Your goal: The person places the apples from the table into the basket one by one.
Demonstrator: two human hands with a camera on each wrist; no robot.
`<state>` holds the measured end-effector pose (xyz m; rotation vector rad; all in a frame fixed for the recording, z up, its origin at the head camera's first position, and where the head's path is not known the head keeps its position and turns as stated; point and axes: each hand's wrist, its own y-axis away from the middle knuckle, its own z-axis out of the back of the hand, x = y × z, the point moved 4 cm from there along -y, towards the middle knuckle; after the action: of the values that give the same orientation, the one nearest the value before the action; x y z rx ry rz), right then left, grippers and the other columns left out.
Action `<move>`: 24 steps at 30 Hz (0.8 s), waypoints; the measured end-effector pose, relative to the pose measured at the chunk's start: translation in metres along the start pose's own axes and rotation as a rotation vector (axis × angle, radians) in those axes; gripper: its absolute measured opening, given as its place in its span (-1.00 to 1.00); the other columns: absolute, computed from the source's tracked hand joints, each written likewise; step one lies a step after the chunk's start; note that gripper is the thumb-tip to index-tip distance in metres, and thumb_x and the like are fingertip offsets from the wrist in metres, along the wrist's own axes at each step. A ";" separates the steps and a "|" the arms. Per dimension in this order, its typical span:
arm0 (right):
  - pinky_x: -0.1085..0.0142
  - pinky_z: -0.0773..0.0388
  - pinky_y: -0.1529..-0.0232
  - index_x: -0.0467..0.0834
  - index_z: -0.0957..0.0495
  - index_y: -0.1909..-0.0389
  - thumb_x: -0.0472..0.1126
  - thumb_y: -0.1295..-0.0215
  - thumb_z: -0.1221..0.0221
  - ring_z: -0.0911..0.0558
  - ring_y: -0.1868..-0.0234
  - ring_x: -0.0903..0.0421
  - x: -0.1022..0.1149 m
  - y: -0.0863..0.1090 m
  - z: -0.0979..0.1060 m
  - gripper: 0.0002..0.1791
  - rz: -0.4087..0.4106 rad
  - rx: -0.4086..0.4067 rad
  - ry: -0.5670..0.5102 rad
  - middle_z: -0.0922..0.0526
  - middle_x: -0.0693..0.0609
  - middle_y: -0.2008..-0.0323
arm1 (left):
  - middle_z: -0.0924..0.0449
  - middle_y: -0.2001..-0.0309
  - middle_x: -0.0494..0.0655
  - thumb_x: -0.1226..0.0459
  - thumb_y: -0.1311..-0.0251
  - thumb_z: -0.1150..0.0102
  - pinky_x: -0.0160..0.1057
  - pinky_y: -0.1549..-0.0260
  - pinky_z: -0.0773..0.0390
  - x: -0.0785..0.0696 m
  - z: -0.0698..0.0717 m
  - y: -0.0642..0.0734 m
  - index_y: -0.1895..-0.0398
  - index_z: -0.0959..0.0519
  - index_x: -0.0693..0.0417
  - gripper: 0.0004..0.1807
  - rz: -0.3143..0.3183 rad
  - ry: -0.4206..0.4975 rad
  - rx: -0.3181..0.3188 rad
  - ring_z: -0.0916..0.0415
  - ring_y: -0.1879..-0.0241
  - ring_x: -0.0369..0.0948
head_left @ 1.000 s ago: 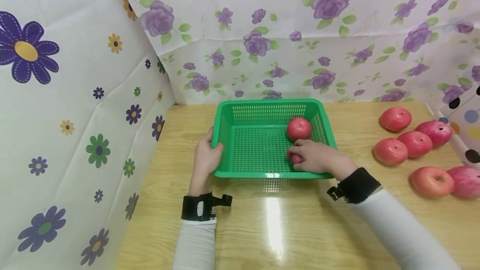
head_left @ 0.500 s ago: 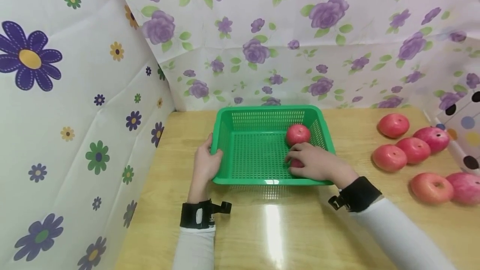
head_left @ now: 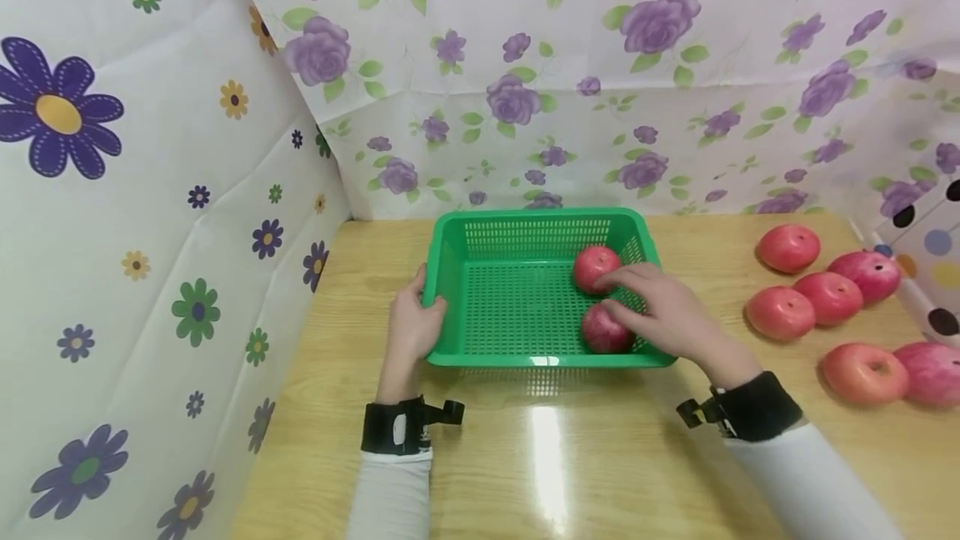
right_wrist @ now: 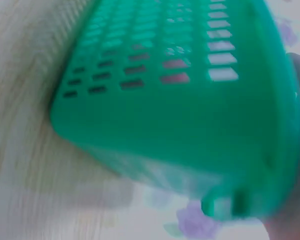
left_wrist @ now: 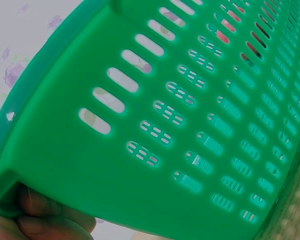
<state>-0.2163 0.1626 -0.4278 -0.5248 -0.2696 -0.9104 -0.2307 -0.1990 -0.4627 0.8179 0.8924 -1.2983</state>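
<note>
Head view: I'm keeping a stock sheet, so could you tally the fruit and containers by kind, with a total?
Green plastic basket: 1
Red apple-like fruits: 8 (2 in the basket, 6 on the table)
Total: 9
</note>
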 end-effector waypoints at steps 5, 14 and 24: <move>-0.15 -0.49 -0.05 0.02 -0.54 -0.20 -0.07 -0.39 -0.19 -0.47 -0.15 -0.01 -0.013 0.031 0.032 -0.62 -0.178 -0.235 -0.037 -0.57 0.00 -0.15 | -0.37 -0.32 0.23 0.36 -0.25 -0.05 -0.15 0.49 -0.71 0.001 0.003 0.002 -0.52 -0.13 0.18 -0.26 -0.004 -0.015 -0.003 -0.62 0.26 -0.08; -0.09 -0.21 -0.23 -0.16 -0.47 -0.28 -0.06 -0.39 -0.11 -0.33 -0.20 -0.24 -0.070 0.114 0.086 -0.50 -0.580 -0.494 0.075 -0.48 -0.29 -0.16 | -0.34 -0.35 0.19 0.37 -0.26 -0.07 -0.16 0.48 -0.71 0.003 0.001 0.002 -0.53 -0.12 0.16 -0.26 0.007 -0.002 0.006 -0.61 0.25 -0.09; -0.39 0.06 -0.35 -0.22 0.09 -0.56 0.06 -0.34 -0.12 0.13 -0.42 -0.40 -0.127 0.230 0.098 -0.07 -1.167 -0.360 0.029 0.15 -0.45 -0.47 | -0.32 -0.37 0.16 0.36 -0.26 -0.06 -0.16 0.45 -0.71 0.002 0.000 -0.002 -0.53 -0.13 0.14 -0.26 -0.003 -0.010 -0.003 -0.59 0.20 -0.11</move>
<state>-0.1062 0.4162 -0.4733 -0.6838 -0.3933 -2.1249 -0.2323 -0.2000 -0.4644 0.8080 0.8876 -1.3023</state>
